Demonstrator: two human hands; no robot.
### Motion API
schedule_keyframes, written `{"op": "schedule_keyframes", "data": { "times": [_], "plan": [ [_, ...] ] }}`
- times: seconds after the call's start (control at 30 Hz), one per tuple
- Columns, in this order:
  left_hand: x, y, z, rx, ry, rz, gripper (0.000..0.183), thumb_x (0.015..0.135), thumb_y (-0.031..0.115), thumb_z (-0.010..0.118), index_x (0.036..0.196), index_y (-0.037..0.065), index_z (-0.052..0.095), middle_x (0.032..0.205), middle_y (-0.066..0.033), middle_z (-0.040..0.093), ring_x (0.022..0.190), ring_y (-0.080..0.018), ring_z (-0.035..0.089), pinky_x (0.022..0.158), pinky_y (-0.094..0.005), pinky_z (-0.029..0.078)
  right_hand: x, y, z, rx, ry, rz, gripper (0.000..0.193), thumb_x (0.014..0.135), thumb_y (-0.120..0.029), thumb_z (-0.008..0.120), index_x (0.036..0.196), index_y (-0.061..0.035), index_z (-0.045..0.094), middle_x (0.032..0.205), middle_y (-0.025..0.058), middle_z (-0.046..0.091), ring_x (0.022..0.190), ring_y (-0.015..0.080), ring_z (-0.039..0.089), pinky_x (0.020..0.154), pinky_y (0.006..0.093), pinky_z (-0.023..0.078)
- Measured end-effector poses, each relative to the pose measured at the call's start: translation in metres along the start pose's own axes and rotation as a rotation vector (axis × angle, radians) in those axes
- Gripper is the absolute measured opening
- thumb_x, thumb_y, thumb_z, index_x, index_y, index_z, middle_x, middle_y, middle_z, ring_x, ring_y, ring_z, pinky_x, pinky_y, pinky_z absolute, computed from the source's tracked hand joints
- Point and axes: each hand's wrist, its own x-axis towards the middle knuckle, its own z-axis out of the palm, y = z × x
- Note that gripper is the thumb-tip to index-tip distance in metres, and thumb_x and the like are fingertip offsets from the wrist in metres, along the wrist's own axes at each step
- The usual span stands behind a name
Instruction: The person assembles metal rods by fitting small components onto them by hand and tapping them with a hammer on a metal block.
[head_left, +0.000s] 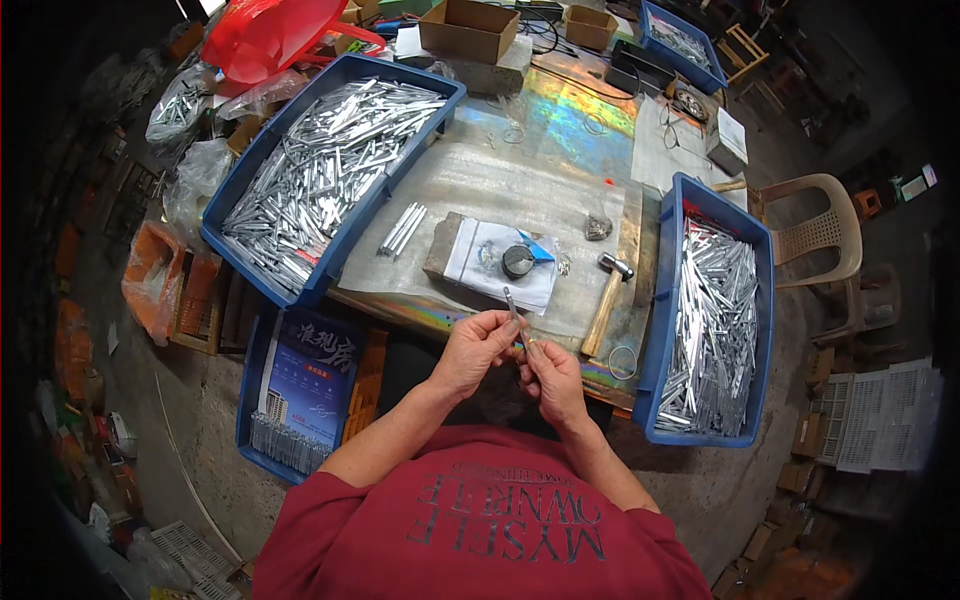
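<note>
Carefully, we pinch one rod between the fingers of our left hand and right hand, by the near edge of the surface; its far end juts past the left fingertips. Our fingers hide its lower part, so we cannot make out its near tip. Left bin and right bin hold heaped silvery rods; a lower tray holds a blue sheet and thin pieces.
</note>
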Motion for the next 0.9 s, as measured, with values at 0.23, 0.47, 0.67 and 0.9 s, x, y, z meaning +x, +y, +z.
{"op": "schedule_keyframes", "data": {
  "times": [0.23, 0.47, 0.67, 0.9],
  "plan": [
    [0.001, -0.005, -0.003, -0.028, -0.006, -0.035, 0.019, 0.081, 0.018, 0.049, 0.090, 0.002, 0.055, 0.067, 0.0020, 0.050, 0.056, -0.0025, 0.042, 0.047, -0.0132, 0.033, 0.002, 0.002, 0.003, -0.031, 0.040, -0.062, 0.015, 0.081, -0.019, 0.049, 0.076, -0.0043, 0.049, 0.054, -0.0005, 0.044, 0.040, 0.0043, 0.034, 0.038, 0.0163, 0.026],
    [0.002, -0.010, -0.004, -0.021, -0.004, -0.046, 0.019, 0.081, 0.017, 0.050, 0.090, 0.001, 0.055, 0.067, 0.0020, 0.050, 0.056, -0.0024, 0.041, 0.047, -0.0137, 0.033, 0.002, 0.007, 0.001, -0.115, 0.083, -0.146, 0.013, 0.079, -0.017, 0.053, 0.078, -0.0041, 0.051, 0.056, -0.0049, 0.043, 0.045, 0.0005, 0.034, 0.039, 0.0141, 0.025],
    [0.002, -0.008, 0.003, 0.014, -0.009, 0.006, 0.015, 0.078, 0.013, 0.053, 0.087, 0.001, 0.055, 0.065, 0.0013, 0.051, 0.052, -0.0020, 0.040, 0.046, -0.0136, 0.031, 0.005, 0.015, -0.006, -0.284, 0.114, -0.255, 0.014, 0.079, -0.016, 0.052, 0.078, -0.0017, 0.052, 0.059, -0.0043, 0.045, 0.051, 0.0028, 0.039, 0.044, 0.0172, 0.031],
    [0.009, -0.006, -0.010, -0.010, 0.053, 0.023, 0.011, 0.077, 0.013, 0.055, 0.079, 0.003, 0.054, 0.064, -0.0011, 0.053, 0.049, -0.0020, 0.041, 0.043, -0.0142, 0.031, 0.039, -0.021, -0.029, -0.830, 0.357, -0.551, 0.010, 0.076, -0.009, 0.052, 0.078, 0.0004, 0.053, 0.065, 0.0100, 0.052, 0.061, 0.0198, 0.052, 0.055, 0.0288, 0.040]
  ]
}}
